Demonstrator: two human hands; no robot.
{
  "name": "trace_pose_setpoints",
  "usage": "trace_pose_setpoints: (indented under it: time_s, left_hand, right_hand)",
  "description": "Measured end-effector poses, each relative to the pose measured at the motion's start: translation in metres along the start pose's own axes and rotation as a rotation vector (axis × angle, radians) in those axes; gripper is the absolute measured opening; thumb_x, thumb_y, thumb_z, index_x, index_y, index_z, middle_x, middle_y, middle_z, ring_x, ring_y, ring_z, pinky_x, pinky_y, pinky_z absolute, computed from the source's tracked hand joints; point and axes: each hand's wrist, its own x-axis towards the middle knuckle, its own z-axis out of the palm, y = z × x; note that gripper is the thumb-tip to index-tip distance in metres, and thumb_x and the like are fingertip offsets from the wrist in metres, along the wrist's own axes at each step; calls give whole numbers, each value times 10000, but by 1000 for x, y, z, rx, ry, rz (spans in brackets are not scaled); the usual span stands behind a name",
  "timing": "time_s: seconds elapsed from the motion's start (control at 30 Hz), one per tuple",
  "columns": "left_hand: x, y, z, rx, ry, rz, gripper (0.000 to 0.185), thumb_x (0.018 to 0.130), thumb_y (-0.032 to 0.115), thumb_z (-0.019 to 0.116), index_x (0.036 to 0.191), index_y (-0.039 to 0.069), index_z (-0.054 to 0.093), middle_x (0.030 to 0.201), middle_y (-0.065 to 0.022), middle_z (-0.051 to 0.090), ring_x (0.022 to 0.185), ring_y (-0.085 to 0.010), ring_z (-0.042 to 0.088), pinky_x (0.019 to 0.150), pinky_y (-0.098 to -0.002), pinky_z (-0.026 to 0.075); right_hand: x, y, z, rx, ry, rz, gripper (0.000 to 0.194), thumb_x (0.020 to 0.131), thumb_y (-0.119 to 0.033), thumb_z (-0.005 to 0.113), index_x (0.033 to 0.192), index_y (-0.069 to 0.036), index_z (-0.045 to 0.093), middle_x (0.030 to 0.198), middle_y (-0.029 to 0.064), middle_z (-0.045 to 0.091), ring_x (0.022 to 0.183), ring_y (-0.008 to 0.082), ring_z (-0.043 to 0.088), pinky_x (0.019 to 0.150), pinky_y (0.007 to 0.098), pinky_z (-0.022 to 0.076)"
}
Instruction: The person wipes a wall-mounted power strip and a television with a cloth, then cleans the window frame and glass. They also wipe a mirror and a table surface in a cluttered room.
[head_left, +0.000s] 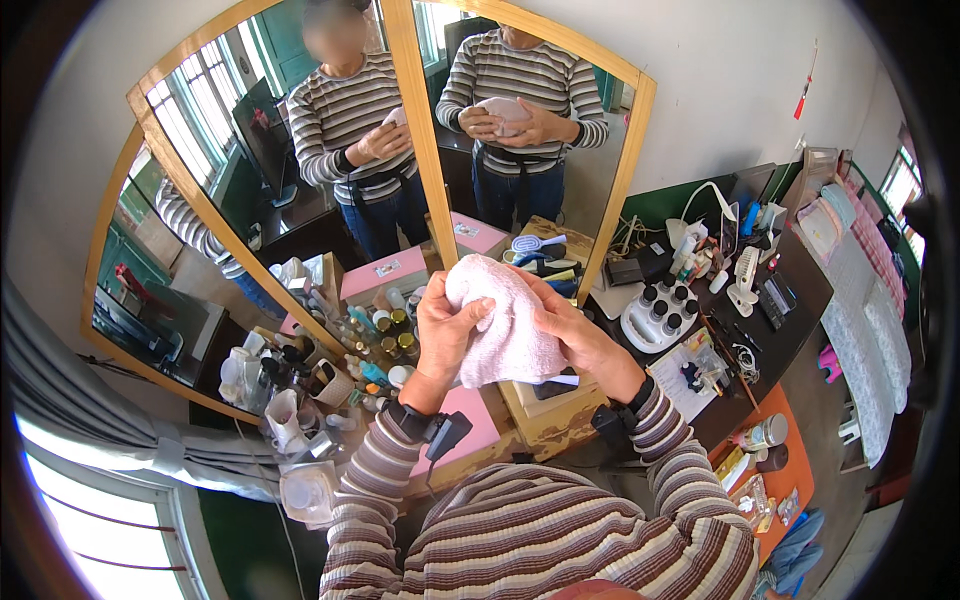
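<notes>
Between my two hands is a pale pink terry cloth (510, 330), raised above the dressing table. My left hand (446, 330) grips its left side, the thumb lying across the front. On the other side my right hand (577, 330) holds the cloth's right edge with the fingers partly behind it. The mirror shows the back of the cloth stretched smooth and rounded; whether something lies inside it I cannot tell. Below the hands is a wooden tabletop (559, 431) with worn paint and a pink panel (465, 431).
A wood-framed folding mirror (424, 135) stands behind. Several bottles and jars (386, 337) crowd the left. To the right are a white rack with dark-capped bottles (660, 315), a small white fan (744, 281) and a desk lamp (701, 199). An orange table (787, 427) holds jars.
</notes>
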Motion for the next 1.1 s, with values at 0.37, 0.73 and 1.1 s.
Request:
trace_pose_setpoints:
  time_s: [0.37,0.73,1.1]
  left_hand:
    - [6,-14,-42,195,100,-83,200,969,225,621,1080,59,603,1059,-41,665,861,-119,623,825,-283,492]
    - [-57,-49,-100,191,456,-320,121,963,143,616,984,24,627,917,-62,689,728,-102,623,682,-240,505]
    - [-107,-77,-108,187,515,-508,132,952,159,627,968,28,629,854,-73,692,688,-117,629,647,-242,515]
  right_hand:
    - [91,-95,-27,-763,333,-337,548,821,28,662,1339,-30,493,1170,89,629,1004,177,649,867,331,550]
    - [202,-81,-67,-2214,511,-1302,565,750,-93,661,1246,-362,622,1103,26,524,979,254,539,819,374,512]
    - [115,107,-179,-2296,-155,-726,328,828,-198,559,1123,-302,658,1093,-7,541,938,199,514,708,332,497]
